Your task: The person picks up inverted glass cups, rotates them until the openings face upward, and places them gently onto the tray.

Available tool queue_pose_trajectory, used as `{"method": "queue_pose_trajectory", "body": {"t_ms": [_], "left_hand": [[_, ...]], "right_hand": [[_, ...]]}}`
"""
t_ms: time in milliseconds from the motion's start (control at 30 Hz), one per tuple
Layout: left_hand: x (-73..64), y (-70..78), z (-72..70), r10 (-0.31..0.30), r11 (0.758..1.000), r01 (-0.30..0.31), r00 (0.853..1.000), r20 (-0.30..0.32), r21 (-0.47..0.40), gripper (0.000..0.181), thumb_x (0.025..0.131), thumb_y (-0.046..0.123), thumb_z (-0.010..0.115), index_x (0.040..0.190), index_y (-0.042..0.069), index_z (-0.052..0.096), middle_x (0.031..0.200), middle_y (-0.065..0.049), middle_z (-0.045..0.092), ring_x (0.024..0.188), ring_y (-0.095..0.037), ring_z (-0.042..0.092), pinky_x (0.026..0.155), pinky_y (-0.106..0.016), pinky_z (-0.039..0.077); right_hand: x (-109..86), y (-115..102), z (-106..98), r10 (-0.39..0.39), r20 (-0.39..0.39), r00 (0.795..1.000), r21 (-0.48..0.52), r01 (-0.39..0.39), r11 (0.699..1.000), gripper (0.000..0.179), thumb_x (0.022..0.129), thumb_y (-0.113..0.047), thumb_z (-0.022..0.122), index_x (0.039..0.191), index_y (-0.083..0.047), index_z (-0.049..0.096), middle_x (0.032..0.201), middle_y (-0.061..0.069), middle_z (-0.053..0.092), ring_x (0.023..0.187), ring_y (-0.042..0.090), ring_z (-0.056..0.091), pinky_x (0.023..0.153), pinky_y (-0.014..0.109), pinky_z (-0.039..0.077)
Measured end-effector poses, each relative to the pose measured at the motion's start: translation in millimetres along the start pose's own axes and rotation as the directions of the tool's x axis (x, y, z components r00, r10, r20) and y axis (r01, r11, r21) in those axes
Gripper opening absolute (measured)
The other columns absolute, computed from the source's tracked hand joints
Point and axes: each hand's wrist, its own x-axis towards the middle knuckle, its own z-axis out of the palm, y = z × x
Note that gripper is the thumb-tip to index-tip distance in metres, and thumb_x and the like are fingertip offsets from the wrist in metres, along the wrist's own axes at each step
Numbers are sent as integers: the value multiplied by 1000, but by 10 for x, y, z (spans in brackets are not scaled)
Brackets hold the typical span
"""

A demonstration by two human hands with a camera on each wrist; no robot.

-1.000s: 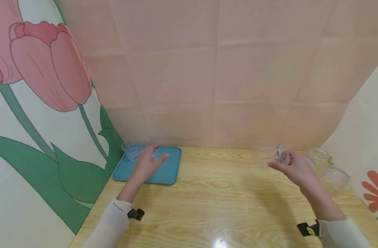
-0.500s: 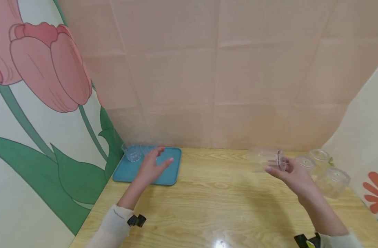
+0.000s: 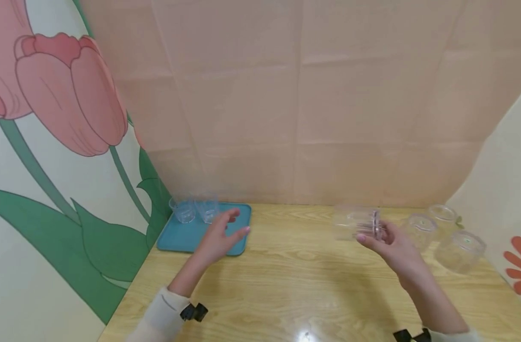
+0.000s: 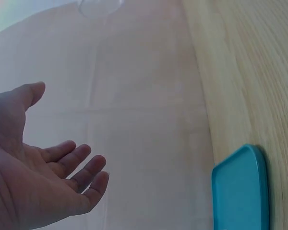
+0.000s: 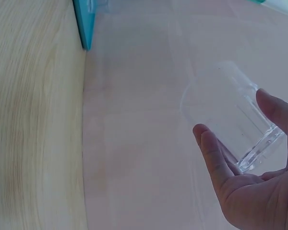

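My right hand [image 3: 393,254] grips a clear cup [image 5: 230,115] near its thick base, thumb on one side and fingers on the other. The cup lies on its side in the air, its mouth pointing left in the head view. My left hand [image 3: 219,237] hovers over the right part of a blue tray [image 3: 175,240], fingers loosely bent and thumb spread, holding nothing. Toward the tray's back left corner stand two clear cups, one cup [image 3: 185,212] at the left and another cup [image 3: 206,209] beside it.
Several clear cups stand at the right of the wooden table [image 3: 294,285], bottoms up: a front cup [image 3: 461,251], a left cup [image 3: 420,230] and a back cup [image 3: 443,213]. A pink cloth [image 3: 294,118] hangs behind the table. Painted walls flank both sides.
My right hand has moved left with the cup, turning it so its mouth points left. The left hand has shifted right and slightly down, uncovering the second cup on the tray.
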Motion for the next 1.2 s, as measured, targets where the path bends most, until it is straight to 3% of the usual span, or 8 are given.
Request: {"method": "queue_pose_trajectory", "body": {"t_ms": [233, 400, 667, 967, 1200], "left_hand": [[-57, 87, 83, 6, 998, -4, 1000, 28, -61, 71, 93, 47, 72, 150, 14, 46, 148, -7, 52, 133, -27, 50, 109, -52, 42], [-99, 142, 140, 34, 996, -30, 998, 44, -80, 72, 93, 47, 71, 151, 13, 45, 149, -8, 51, 134, -28, 50, 110, -52, 42], [-119, 197, 249, 104, 988, -104, 995, -5, -117, 64, 94, 42, 72, 147, 15, 49, 144, -4, 55, 129, -25, 55, 107, -50, 45], [-133, 259, 370, 131, 977, -129, 991, 2, -167, 60, 95, 37, 72, 146, 16, 50, 142, 0, 57, 127, -21, 56, 105, -48, 46], [-154, 343, 446, 171, 966, -160, 985, 38, -201, 58, 96, 35, 71, 146, 13, 50, 143, -2, 57, 127, -22, 57, 104, -48, 47]], "right_hand": [[-52, -18, 157, -43, 29, 999, 109, 40, 993, 84, 101, -30, 64, 158, 5, 12, 156, 33, 32, 145, 56, 22, 106, 79, 21], [-103, -23, 270, -72, 35, 997, 150, 66, 986, 75, 102, -27, 62, 158, 2, 20, 152, 29, 41, 143, 48, 31, 109, 76, 22], [-177, -78, 418, -39, 49, 998, 167, 30, 985, 78, 101, -28, 65, 158, 1, 20, 152, 28, 42, 143, 48, 34, 111, 74, 21], [-190, -77, 543, -39, 30, 999, 169, 33, 985, 75, 101, -27, 65, 157, 0, 23, 148, 23, 48, 137, 38, 44, 112, 58, 33], [-213, -95, 625, -34, 44, 998, 180, 26, 983, 72, 100, -26, 67, 156, -3, 28, 144, 20, 54, 131, 30, 52, 105, 38, 44]]}}
